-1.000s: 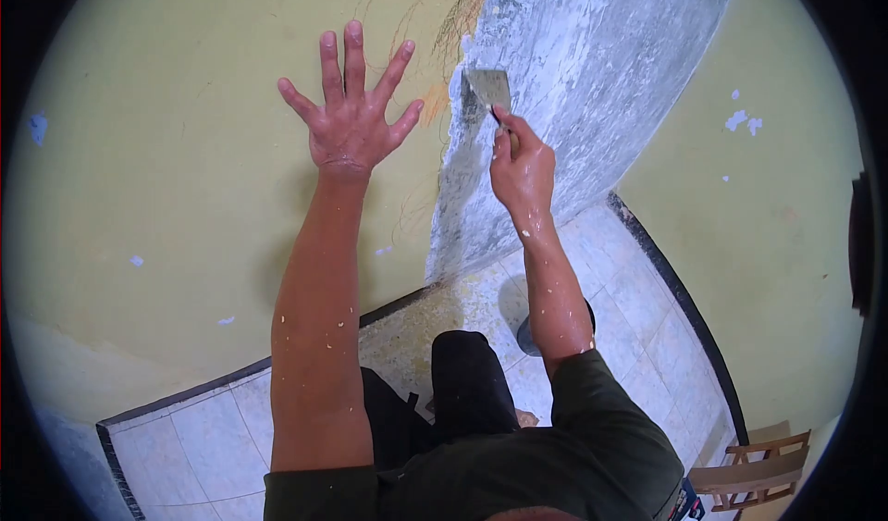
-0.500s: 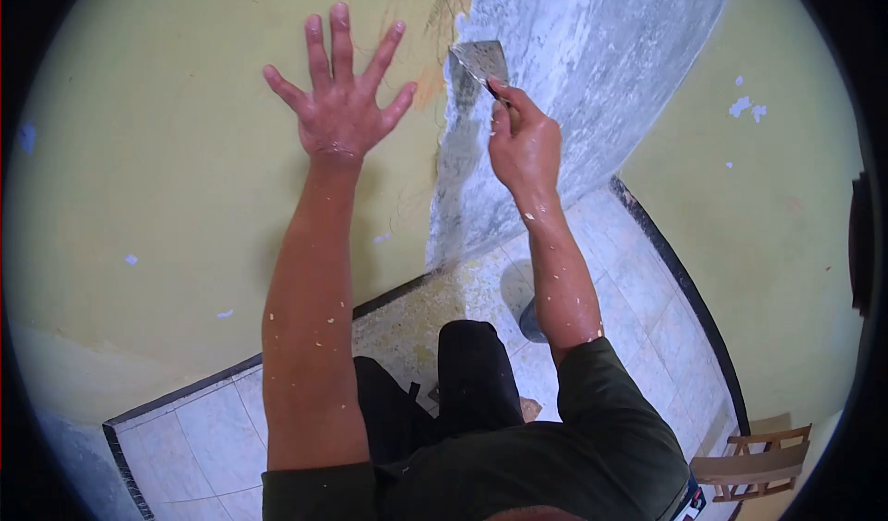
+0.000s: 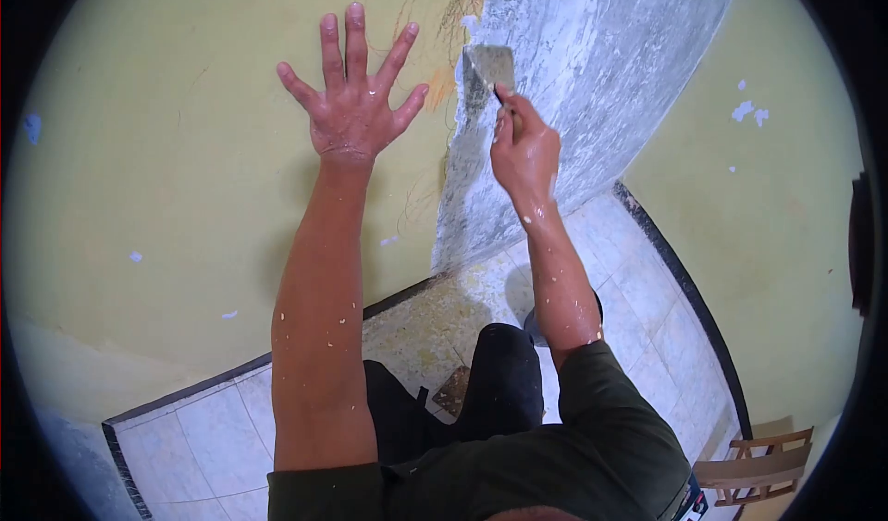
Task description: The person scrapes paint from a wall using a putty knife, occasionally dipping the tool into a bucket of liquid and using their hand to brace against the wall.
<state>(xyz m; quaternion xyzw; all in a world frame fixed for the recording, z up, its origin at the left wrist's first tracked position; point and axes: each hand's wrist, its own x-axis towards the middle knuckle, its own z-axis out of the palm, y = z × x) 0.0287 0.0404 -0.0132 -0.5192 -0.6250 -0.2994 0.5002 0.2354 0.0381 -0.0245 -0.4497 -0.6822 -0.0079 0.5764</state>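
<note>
My left hand (image 3: 356, 114) lies flat with spread fingers against the yellow-green painted wall (image 3: 185, 169). Wrapped round the handle of a paint scraper (image 3: 493, 63) are the fingers of my right hand (image 3: 525, 151). The scraper's wide metal blade is at the ragged paint edge, over the bare grey-white strip of wall (image 3: 573, 77). Whether the blade touches the wall I cannot tell. Most of the handle is hidden in my fist. Small pale paint flakes stick to both forearms.
Paint chips (image 3: 421, 322) litter the tiled floor (image 3: 208, 438) below the wall. A bucket (image 3: 533, 327) stands partly behind my right arm. A brown flat piece (image 3: 453, 391) lies by my knees. At the lower right is a wooden chair or rack (image 3: 754, 470).
The scraper blade has turned and shifted slightly right. My left hand appears a little further right in view. My knees have moved apart, showing more of the brown piece.
</note>
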